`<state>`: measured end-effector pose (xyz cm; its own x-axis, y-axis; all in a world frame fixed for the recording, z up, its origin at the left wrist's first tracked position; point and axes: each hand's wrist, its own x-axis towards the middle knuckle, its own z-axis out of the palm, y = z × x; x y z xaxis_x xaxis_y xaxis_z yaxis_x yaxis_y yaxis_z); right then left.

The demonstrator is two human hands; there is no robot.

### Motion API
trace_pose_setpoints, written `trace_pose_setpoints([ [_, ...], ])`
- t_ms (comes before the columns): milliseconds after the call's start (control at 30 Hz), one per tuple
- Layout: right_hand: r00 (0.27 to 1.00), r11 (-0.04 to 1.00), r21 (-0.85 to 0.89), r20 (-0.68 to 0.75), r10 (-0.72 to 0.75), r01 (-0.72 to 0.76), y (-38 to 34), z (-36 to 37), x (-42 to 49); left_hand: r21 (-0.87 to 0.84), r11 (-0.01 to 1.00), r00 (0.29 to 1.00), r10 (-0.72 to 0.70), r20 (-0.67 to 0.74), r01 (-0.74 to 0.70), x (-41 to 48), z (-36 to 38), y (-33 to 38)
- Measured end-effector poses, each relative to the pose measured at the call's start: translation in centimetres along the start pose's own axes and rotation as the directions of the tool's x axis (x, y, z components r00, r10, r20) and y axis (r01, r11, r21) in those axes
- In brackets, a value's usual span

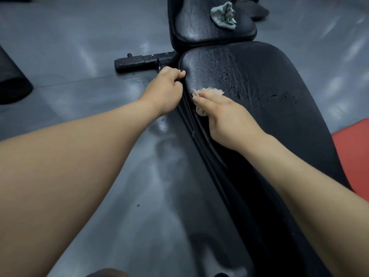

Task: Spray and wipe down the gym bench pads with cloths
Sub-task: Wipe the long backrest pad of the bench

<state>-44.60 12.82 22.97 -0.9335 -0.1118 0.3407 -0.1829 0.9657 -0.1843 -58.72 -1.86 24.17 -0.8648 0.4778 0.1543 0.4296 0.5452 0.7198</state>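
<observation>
Our right hand (223, 114) holds a pale cloth (209, 92) bunched under its curled fingers and presses it on the wet long pad (259, 100) just inside its left edge. Just beyond, our left hand (165, 90) curls round that edge near the far left corner, likely steadying the bench against the rubbing. Farther off, a spare cloth (224, 16) lies crumpled on the seat pad (195, 25), parked, we judge, for later.

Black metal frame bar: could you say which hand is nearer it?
Left: left hand grips the black pad edge beside the bar; right hand holds a pale cloth farther right.
</observation>
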Motion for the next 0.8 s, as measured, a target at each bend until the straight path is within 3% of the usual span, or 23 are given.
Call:
trace_pose_setpoints([
  [200,0.995,0.999,-0.027,0.089,-0.035,0.038,1.6,-1.4,-2.9,0.123,0.990,0.996,0.081,-0.040,-0.076,-0.2,0.7,-0.3],
  [433,0.961,0.964,-0.042,0.078,0.265,-0.262,5.7,-2.0,3.2,0.157,0.984,0.994,0.096,-0.051,-0.087,-0.3,1.3,0.0],
  [533,0.973,0.975,-0.034,0.066,0.222,-0.220,3.8,-1.5,1.6,0.179,0.982,0.996,0.074,-0.045,-0.065,-0.2,1.3,0.4],
  [700,0.998,0.999,-0.047,0.057,0.026,-0.023,2.7,-1.4,-2.9,0.218,0.975,0.999,0.039,-0.029,-0.031,-0.2,1.2,1.1],
  [800,0.994,0.997,-0.064,0.099,0.050,-0.044,5.0,-2.2,-0.9,0.257,0.966,0.999,0.032,-0.015,-0.027,-0.1,1.3,1.5],
])
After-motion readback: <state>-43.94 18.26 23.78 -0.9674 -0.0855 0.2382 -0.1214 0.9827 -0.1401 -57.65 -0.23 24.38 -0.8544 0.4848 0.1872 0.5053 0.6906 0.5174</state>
